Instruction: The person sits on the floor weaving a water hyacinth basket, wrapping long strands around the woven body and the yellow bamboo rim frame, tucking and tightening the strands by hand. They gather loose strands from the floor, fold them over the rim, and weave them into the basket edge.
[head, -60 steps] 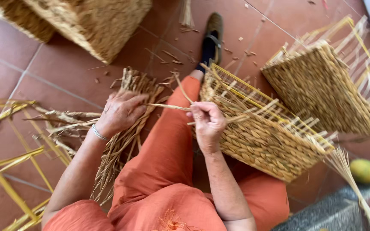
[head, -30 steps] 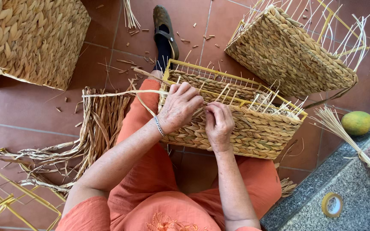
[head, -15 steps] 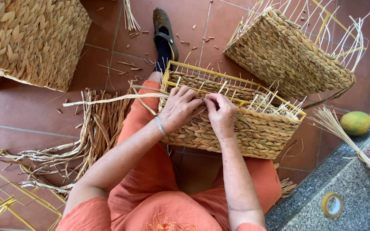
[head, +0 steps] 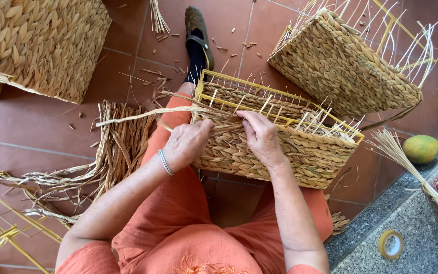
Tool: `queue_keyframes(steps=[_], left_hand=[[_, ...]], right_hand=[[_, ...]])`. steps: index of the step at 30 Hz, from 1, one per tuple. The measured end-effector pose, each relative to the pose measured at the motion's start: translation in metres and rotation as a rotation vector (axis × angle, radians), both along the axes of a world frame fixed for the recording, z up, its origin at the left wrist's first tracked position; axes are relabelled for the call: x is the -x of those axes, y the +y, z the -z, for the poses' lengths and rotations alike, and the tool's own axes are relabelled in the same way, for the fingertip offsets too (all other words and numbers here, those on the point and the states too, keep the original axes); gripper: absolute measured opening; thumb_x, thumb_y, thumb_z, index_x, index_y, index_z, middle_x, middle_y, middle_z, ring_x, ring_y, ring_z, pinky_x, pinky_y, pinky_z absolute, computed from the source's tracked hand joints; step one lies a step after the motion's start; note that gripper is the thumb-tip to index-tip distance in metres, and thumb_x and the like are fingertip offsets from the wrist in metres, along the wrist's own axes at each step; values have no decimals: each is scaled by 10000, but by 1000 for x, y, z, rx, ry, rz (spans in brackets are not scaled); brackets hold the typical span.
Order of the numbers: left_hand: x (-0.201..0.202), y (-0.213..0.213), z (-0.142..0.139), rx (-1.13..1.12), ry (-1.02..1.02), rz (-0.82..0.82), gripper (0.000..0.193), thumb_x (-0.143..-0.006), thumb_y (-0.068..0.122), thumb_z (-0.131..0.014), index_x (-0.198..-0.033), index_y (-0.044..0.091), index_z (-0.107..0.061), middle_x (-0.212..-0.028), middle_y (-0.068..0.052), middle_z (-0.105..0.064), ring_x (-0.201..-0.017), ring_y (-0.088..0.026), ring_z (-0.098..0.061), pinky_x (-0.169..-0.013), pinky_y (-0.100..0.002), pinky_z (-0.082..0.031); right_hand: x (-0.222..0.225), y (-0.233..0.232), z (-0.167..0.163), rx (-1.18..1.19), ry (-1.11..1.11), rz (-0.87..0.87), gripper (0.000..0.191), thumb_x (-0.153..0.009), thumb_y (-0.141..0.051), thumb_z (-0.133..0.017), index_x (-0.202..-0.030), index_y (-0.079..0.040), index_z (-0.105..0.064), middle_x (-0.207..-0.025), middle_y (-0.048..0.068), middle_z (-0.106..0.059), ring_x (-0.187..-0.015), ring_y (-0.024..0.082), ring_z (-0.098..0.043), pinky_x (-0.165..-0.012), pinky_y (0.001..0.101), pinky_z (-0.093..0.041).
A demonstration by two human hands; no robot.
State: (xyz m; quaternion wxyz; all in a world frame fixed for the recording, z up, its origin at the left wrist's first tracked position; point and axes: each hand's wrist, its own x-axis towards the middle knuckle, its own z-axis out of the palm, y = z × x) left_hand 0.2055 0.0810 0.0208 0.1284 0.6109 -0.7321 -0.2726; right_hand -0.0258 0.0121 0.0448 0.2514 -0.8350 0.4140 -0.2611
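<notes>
- Change since two seconds ago: both hands have left the loose strand held in the air and come together on the half-woven basket (head: 280,147); over the last half-second they have hardly shifted, so the work now sits at the top woven row.
- Half-woven basket: rests on the person's lap, yellow frame (head: 280,96) and pale uprights bare above the weave.
- Left hand (head: 186,144): fingers curled and closed on the long straw strand (head: 143,115), pressed against the basket's near wall; the strand trails off to the left.
- Right hand (head: 262,137): fingers bent over the top row, pinching the weave just beside the left hand; thumb hidden.
- Nearby: straw bundle (head: 112,152) on the tile floor (head: 36,127), finished basket (head: 36,40) upper left, second unfinished basket (head: 345,66) upper right, two mangoes (head: 421,148), tape roll (head: 391,244).
</notes>
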Motion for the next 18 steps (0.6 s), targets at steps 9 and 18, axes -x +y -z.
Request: queue_keyframes(steps=[9,18], left_hand=[[-8,-14,-72,457,203,-98,297,-873,19,-637,-1160,84,-678,-1035,-123,-677,-1039,-333,-650,-861,-462,-519],[32,4,-37,609,116,204,447,-797,47,-647,-1234,-25,-585,-1274,-199,-564,-1192,-355,-515,-1076,-493,-422]], right_hand=[[-17,4,-5,289,41,12,187,-913,-49,-756,-1091,-48,-701,-938,109,-729,-836,241,-694,-728,366,-585],[-6,-2,1,9,-50,111,154,-942,-50,-734,-1091,-27,-703,-901,112,-726,-742,209,-710,-632,339,-575]])
